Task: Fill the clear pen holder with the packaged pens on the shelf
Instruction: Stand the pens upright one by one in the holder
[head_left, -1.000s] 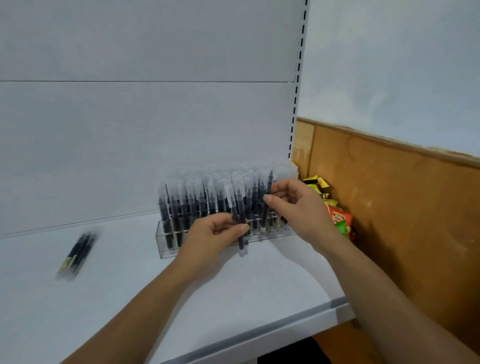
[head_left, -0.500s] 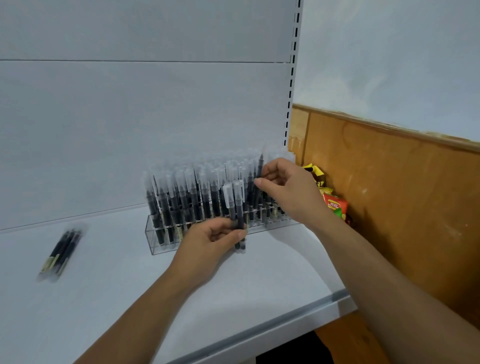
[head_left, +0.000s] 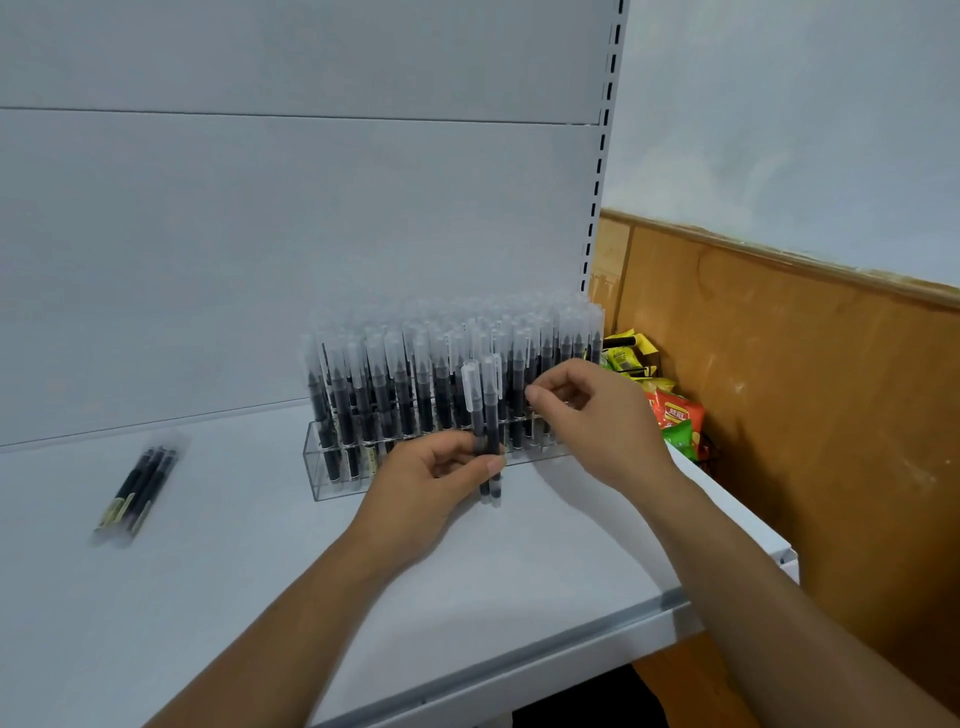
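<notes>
Here, two capped pens (head_left: 485, 431) are gripped upright by the left hand (head_left: 431, 483), just in front of the clear pen holder (head_left: 324, 480), seen crowded with pens on the shelf (head_left: 218, 582). The right hand (head_left: 592, 421) is held curled beside them; whether anything is pinched cannot be told. A pen packet (head_left: 137, 488) is seen lying well apart, leftward.

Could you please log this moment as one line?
left hand holds two pens | right hand curled, empty, by pen holder | packaged pens on shelf
</notes>
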